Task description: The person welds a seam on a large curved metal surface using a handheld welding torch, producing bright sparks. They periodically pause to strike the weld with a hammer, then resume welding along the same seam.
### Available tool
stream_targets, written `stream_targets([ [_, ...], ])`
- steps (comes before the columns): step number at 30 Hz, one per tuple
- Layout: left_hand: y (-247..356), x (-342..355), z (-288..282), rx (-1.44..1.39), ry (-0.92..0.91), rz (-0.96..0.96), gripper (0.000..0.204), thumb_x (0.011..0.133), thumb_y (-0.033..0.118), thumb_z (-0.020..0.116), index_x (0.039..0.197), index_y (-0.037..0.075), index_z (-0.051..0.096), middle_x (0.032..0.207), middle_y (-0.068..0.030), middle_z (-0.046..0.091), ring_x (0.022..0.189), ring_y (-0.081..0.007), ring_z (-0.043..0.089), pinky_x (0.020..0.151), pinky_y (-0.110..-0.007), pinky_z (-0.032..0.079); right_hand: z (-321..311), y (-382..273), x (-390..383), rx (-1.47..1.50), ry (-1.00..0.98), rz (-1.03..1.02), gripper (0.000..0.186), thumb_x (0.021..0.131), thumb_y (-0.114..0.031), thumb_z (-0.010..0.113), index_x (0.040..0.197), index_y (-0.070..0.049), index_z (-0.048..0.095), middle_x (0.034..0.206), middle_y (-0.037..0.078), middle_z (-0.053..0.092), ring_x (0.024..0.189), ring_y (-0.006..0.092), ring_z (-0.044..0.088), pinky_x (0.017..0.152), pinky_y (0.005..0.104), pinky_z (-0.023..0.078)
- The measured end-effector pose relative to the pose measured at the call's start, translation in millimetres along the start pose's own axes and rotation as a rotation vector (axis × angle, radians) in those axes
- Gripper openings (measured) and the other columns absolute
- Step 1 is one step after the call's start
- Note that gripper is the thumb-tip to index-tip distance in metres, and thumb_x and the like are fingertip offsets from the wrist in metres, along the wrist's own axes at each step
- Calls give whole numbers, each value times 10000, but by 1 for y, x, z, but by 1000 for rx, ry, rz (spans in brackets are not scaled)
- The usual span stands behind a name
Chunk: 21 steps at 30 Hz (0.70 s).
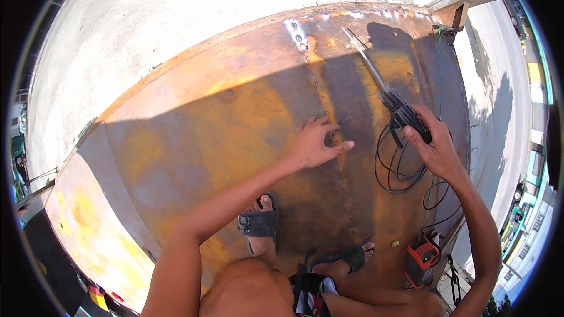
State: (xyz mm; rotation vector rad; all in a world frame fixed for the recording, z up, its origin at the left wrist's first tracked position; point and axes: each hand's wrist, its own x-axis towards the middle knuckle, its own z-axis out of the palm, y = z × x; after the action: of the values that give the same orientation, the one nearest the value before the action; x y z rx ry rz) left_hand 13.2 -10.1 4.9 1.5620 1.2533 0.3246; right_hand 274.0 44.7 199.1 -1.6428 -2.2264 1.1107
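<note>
We saw the right hand (pixel 436 145) closed around the rear end of a black tool (pixel 402 111), with the thumb on one side and the fingers on the other. The tool lay toward the right of the rusted metal sheet (pixel 223 141), and its long, thin, greyish rod (pixel 370 61) pointed forward and slightly to the left. We judged that this rear grip kept the fingers well away from the tip; whether the tip touched the metal, we could not tell.

The left hand (pixel 317 144) was held low over the middle of the sheet, half open and with the thumb spread out. We saw nothing in its grasp, though what was under the palm we could not see. Perhaps it served for balance, because the person squatted in dark strapped sandals (pixel 258 223).

The black cable (pixel 395 191) lay in loose, smooth loops beside the tool, probably to leave slack for the arm. Near the right knee stood a boxy orange-and-black case (pixel 422 261).

The sheet looked hard and flat, stained orange, brown and bluish grey, with a blotchy skin. A narrow, rough seam (pixel 315 82) crossed it, and a whitish, scorched-looking patch (pixel 298 35) marked its far end.
</note>
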Motion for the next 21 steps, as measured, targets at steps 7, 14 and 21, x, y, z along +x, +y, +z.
stream_targets([
  [7,22,3,-79,169,-323,23,922,952,760,627,1456,-12,648,1421,-263,667,1357,-419,616,1152,-498,486,-66,-49,-23,-7,-3,195,515,1107,-395,649,1434,-3,584,883,35,613,775,112,546,720,288,453],
  [14,48,6,-178,634,-468,-22,927,1002,761,569,1534,2,572,1501,-261,613,1402,-414,591,1164,-498,494,-37,-11,-38,337,304,229,518,1139,-404,595,1471,-8,555,866,-35,527,668,52,461,582,238,392],
  [21,125,-49,-126,-223,-375,10,935,998,674,673,1645,52,409,1548,-228,568,1464,-360,539,1269,-528,382,71,31,-49,566,386,-39,582,1097,-202,637,1565,60,411,1130,98,652,887,154,647,765,319,554],
])
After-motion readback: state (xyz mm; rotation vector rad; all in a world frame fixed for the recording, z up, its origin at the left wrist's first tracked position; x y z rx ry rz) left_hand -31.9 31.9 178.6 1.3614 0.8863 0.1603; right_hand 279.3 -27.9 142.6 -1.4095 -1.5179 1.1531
